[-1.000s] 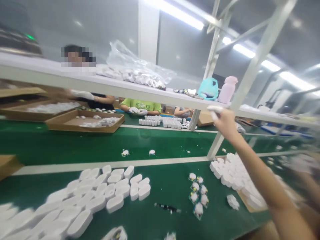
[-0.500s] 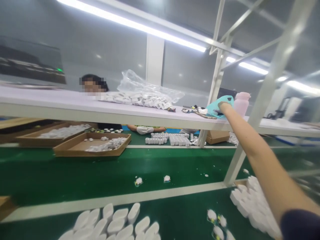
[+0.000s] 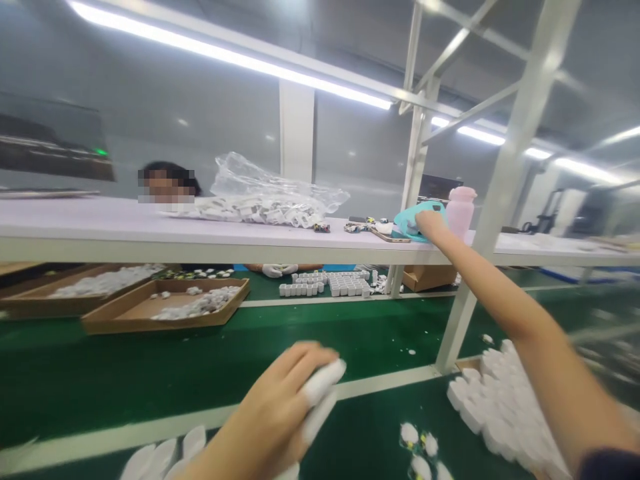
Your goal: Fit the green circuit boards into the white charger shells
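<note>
My right hand (image 3: 431, 225) reaches up to the shelf and into a turquoise bag (image 3: 407, 220); the bag hides its fingers. A pink bottle (image 3: 461, 212) stands just right of the bag, and a phone (image 3: 390, 235) lies at its left. My left hand (image 3: 285, 407) is raised over the near bench, slightly blurred. Its fingers are closed together, with white coverings or pieces at the thumb and index finger; whether something sits between them I cannot tell. Below it lie white plastic housings (image 3: 163, 457), partly hidden by the forearm. Small circuit boards (image 3: 420, 450) with white parts lie to its right.
A shelf edge (image 3: 225, 252) and a slanted post (image 3: 457, 327) frame the reach. A piled stack of white housings (image 3: 505, 407) sits at right. Across the green belt (image 3: 200, 360) are cardboard trays (image 3: 120, 320), rows of white housings (image 3: 345, 283) and a co-worker's gloved hands (image 3: 280, 270).
My left hand has come into view from below, over the white housings. My right hand stays at the turquoise bag. The view has shifted slightly, and two small boards on the belt are now hidden.
</note>
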Demonstrator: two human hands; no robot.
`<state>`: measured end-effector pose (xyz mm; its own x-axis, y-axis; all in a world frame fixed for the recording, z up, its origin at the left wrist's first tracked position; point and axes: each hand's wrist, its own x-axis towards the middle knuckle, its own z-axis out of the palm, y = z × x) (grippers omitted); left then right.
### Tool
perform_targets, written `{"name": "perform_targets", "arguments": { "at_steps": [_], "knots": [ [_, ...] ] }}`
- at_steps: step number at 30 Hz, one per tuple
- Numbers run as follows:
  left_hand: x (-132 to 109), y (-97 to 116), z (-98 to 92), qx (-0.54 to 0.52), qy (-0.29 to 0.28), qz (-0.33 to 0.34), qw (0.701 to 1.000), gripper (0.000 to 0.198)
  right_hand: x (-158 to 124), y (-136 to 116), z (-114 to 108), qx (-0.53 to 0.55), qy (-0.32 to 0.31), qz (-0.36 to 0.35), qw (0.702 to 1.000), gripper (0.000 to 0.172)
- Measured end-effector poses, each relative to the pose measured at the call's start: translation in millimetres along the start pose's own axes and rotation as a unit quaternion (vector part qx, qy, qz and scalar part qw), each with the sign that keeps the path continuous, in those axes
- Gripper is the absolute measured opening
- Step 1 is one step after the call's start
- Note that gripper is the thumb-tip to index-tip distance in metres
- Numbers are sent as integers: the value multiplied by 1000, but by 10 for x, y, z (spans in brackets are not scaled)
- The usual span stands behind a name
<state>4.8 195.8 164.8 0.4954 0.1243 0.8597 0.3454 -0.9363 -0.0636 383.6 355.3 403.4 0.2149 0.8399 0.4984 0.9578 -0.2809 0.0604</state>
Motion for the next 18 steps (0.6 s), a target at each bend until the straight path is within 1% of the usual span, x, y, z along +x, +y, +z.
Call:
{"name": "perform_targets", "arguments": {
  "at_steps": [2, 4, 5, 6, 7, 8, 10, 11, 13, 15, 17, 18],
  "knots": [
    [892, -93, 202, 12, -68, 63, 996, 25, -86, 79, -33, 11, 15, -20, 1000, 39],
    [1726, -158, 498, 42, -148, 28, 988, 26, -151, 191, -94, 29, 34, -34, 998, 34],
    [2082, -186, 668, 48, -155, 18, 986, 28, -173, 254, -129, 42, 47, -39, 997, 32],
    [2385, -213, 844, 54, -155, 10, 986, 30, -188, 318, -163, 57, 60, -42, 996, 30],
    [2633, -240, 1018, 63, -155, 2, 986, 31, -196, 381, -191, 74, 73, -44, 994, 29],
    [2826, -268, 1186, 72, -158, -6, 985, 31, -199, 440, -211, 93, 86, -45, 991, 29],
    [3070, -320, 1484, 88, -167, -17, 982, 26, -193, 542, -218, 133, 112, -43, 984, 29],
    [3137, -341, 1610, 95, -170, -24, 981, 26, -188, 584, -203, 154, 128, -43, 979, 28],
    [3207, -364, 1808, 108, -173, -36, 978, 33, -182, 648, -147, 193, 167, -43, 966, 28],
    [3242, -372, 1942, 116, -174, -47, 977, 40, -185, 693, -70, 229, 216, -40, 948, 27],
    [3275, -383, 2028, 120, -179, -60, 975, 42, -197, 726, 0, 259, 272, -29, 926, 26],
    [3295, -394, 2061, 121, -184, -68, 973, 42, -204, 741, 23, 271, 302, -20, 914, 29]
  ]
}}
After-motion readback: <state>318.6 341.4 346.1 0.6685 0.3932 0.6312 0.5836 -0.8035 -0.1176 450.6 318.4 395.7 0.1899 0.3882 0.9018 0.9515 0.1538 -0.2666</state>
